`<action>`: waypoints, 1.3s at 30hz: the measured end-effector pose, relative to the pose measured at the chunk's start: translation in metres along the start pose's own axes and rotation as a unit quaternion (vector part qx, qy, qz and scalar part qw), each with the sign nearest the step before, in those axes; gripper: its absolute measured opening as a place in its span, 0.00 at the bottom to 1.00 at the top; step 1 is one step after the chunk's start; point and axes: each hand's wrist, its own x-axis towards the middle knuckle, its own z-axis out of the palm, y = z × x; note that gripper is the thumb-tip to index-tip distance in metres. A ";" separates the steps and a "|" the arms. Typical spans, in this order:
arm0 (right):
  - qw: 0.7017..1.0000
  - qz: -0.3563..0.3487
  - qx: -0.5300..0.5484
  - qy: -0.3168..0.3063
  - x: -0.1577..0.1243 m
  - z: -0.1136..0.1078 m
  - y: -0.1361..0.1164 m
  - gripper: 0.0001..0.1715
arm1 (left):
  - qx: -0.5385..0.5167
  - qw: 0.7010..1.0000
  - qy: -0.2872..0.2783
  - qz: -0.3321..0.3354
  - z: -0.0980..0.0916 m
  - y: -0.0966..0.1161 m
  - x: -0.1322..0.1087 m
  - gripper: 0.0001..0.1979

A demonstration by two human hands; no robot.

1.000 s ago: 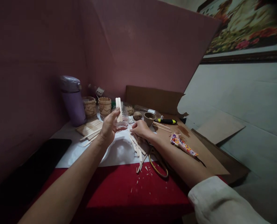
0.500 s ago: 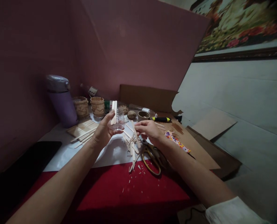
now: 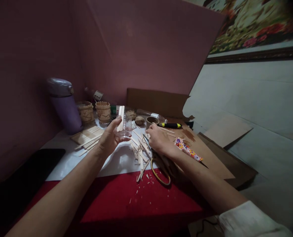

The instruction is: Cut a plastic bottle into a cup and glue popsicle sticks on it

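Note:
My left hand is closed around a clear plastic bottle piece, with two craft sticks upright side by side against it under my thumb. To the right, my right hand has its fingers curled together just in front of a small brown round container. Whether anything is between those fingers is hidden. Below that hand lie scissors with gold-coloured handles, partly covered by my wrist. A loose heap of craft sticks and cut pieces is between my hands.
At the left stand a purple tumbler and two carved-looking cups, near a stack of craft sticks. Twine balls, a yellow-black cutter and a floral-patterned piece lie beyond and right. Wood scraps dot the red cloth.
My right hand has moved away from a craft stick in the heap, up and slightly right toward the brown container. My left hand keeps the bottle piece and sticks in nearly the same place.

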 end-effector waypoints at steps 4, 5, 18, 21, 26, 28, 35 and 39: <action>0.984 -0.081 -0.155 -0.035 0.002 0.005 -0.019 0.17 | -0.003 1.000 0.005 0.008 0.002 0.002 -0.001 0.18; 0.981 -0.077 -0.166 -0.058 0.004 0.008 -0.022 0.17 | -0.003 1.000 0.007 0.011 0.002 0.002 -0.001 0.18; 0.994 0.001 -0.042 -0.099 0.043 0.041 -0.021 0.09 | -0.003 1.000 0.002 0.012 0.000 0.004 0.000 0.19; 0.995 0.017 0.072 -0.061 0.045 0.039 -0.014 0.09 | -0.006 1.000 0.001 0.021 0.000 0.003 0.001 0.19; 0.970 0.035 0.240 -0.002 0.037 0.024 -0.004 0.11 | 0.002 0.999 0.016 0.028 0.000 0.001 0.001 0.21; 0.945 0.040 0.324 0.006 0.031 0.017 -0.002 0.11 | 0.004 0.999 0.021 0.026 0.000 0.000 0.001 0.21; 0.805 0.067 0.589 0.006 0.016 0.005 -0.003 0.17 | 0.003 1.000 0.002 -0.002 0.003 -0.010 0.000 0.19; 0.753 0.070 0.654 0.009 0.008 0.001 -0.008 0.20 | -0.006 0.998 -0.055 -0.036 0.010 -0.017 -0.004 0.18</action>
